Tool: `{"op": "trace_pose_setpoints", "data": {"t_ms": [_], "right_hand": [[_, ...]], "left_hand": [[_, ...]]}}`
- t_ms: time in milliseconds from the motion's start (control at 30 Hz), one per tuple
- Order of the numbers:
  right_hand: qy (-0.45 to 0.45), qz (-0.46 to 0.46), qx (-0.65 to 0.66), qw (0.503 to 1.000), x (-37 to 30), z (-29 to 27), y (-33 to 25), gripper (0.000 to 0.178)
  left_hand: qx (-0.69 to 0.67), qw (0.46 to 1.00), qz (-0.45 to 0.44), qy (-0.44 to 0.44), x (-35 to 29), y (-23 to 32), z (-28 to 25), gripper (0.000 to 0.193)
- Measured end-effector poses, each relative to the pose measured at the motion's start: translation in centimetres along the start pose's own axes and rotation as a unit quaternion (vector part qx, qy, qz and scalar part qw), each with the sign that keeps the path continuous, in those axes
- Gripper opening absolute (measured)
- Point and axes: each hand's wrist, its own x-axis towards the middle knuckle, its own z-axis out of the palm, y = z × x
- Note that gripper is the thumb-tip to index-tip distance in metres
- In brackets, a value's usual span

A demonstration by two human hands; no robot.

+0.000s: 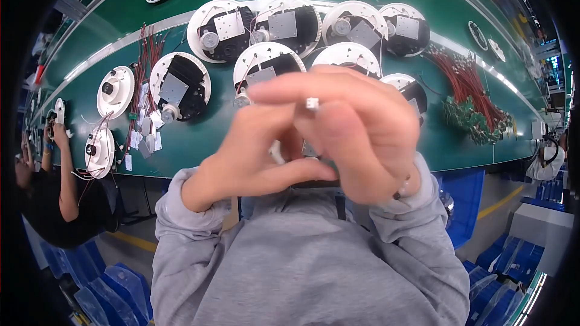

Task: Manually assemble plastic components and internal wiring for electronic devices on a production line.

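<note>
Both my hands are raised close together in front of my chest, over the near edge of the green bench. My right hand (pixel 374 127) pinches a small white plug connector (pixel 312 103) between thumb and fingers. Beside it, my left hand (pixel 251 148) is curled, its thumb reaching toward the right hand. The left fingertips are partly behind the right hand, and what they grip is hidden. Through the gap between the hands a pale piece (pixel 277 152) shows, too covered to name. Just beyond the hands lies a white round housing (pixel 266 54) with a black module and metal plate.
More round housings (pixel 217 27) stand across the green bench (pixel 241 136). A red wire bundle with green boards (pixel 477 99) lies right, another red wire bundle (pixel 144 63) left. A white disc (pixel 115 92) lies left, near a co-worker's arm (pixel 66 169). A blue bin (pixel 462 205) stands below right.
</note>
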Motion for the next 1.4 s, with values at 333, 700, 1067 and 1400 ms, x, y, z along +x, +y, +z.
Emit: {"op": "trace_pose_setpoints", "data": {"t_ms": [333, 700, 1067, 1400], "right_hand": [[-0.136, 0.041, -0.028, 0.989, 0.3, -2.7, 2.5, 0.044], [-0.074, 0.058, 0.110, 0.989, -2.0, -3.0, 3.3, 0.012], [-0.162, 0.091, -0.282, 0.941, -4.6, -1.2, 2.1, 0.011], [-0.205, 0.070, -0.335, 0.917, -4.4, -0.4, 3.2, 0.006]], "left_hand": [[-0.196, 0.963, -0.121, -0.138, 0.3, -1.7, -1.3, 0.023], [0.143, 0.966, -0.107, 0.187, -3.7, -2.5, -2.7, 0.030], [0.060, 0.958, -0.237, 0.151, -6.7, -4.7, 0.5, 0.020], [0.049, 0.965, -0.233, 0.111, -6.4, -4.3, -0.2, 0.021]]}}
